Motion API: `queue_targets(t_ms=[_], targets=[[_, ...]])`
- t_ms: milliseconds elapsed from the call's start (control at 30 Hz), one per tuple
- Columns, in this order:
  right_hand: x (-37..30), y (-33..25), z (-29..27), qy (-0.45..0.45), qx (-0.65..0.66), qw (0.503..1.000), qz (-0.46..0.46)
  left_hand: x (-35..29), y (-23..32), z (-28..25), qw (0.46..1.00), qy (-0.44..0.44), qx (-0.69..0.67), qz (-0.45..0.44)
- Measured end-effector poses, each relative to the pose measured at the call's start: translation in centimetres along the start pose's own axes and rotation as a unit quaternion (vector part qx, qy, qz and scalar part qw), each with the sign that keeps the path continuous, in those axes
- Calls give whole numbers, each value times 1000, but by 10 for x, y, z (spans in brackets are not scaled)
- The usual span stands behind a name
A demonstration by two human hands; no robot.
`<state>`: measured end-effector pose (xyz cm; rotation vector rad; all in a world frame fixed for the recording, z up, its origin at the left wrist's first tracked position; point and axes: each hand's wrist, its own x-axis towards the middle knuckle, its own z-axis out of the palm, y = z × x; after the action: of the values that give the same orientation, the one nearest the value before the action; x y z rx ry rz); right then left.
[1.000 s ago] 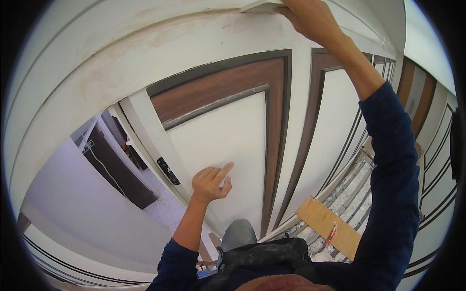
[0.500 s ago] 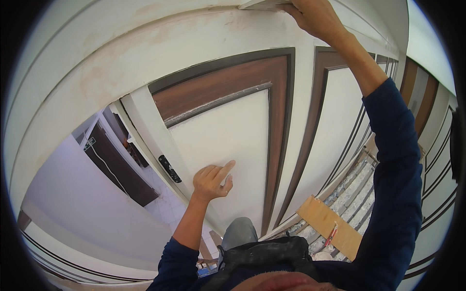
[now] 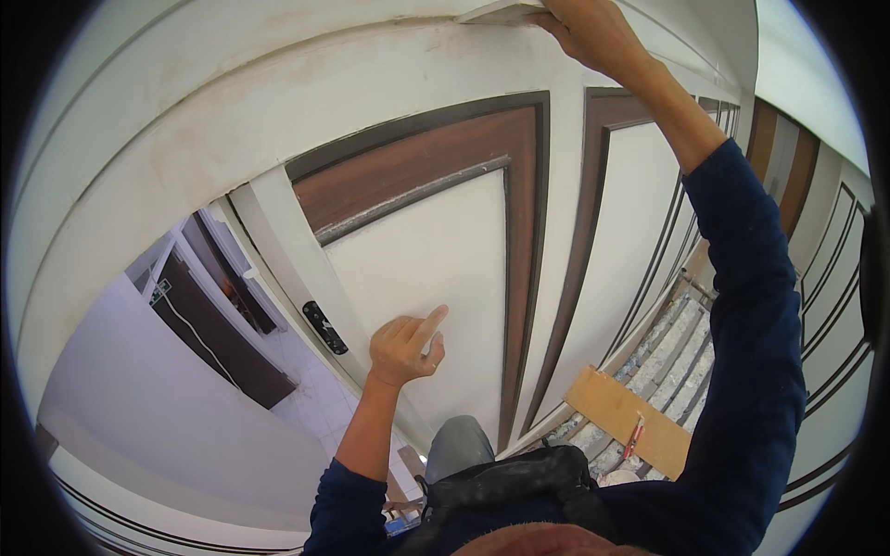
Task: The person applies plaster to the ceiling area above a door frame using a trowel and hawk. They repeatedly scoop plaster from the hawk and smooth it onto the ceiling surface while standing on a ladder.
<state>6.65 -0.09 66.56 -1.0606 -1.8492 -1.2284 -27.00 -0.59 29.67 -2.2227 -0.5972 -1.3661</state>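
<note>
My right hand (image 3: pixel 596 35) is raised at the top of the view. Its fingers are closed on a flat, pale piece (image 3: pixel 502 14) with a pointed left end, pressed along the underside of a ledge in the whitish surface (image 3: pixel 399 65) above the door. The piece's right end is hidden by my fingers, and its exact kind does not show. My left hand (image 3: pixel 404 347) is in front of the white panel of a door (image 3: pixel 454 250), index finger stretched out and thumb apart, with nothing in it. Whether it touches the panel I cannot tell. Whitish dust covers the fingertips.
A black lock plate (image 3: pixel 324 327) sits on the door's left edge. Left of it, a gap shows a tiled floor (image 3: pixel 311 408) and a dark panel (image 3: pixel 209 324) below. At lower right, a wooden board (image 3: pixel 630 422) bearing a red cutter (image 3: pixel 634 437) lies across paint-spattered slats (image 3: pixel 672 357).
The view has shifted slightly, so the door and board appear a little further left. My right hand and the pale piece remain at the ledge; the left hand has barely moved.
</note>
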Motion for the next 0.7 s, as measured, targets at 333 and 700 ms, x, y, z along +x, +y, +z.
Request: queue_targets(t_ms=[333,700], targets=[[-26,26,-21,-40,-96,993,51,1,4,4,1000,30,-8,-2],[-18,17,4,27,-66,997,-28,2,3,6,1000,5,22,3]])
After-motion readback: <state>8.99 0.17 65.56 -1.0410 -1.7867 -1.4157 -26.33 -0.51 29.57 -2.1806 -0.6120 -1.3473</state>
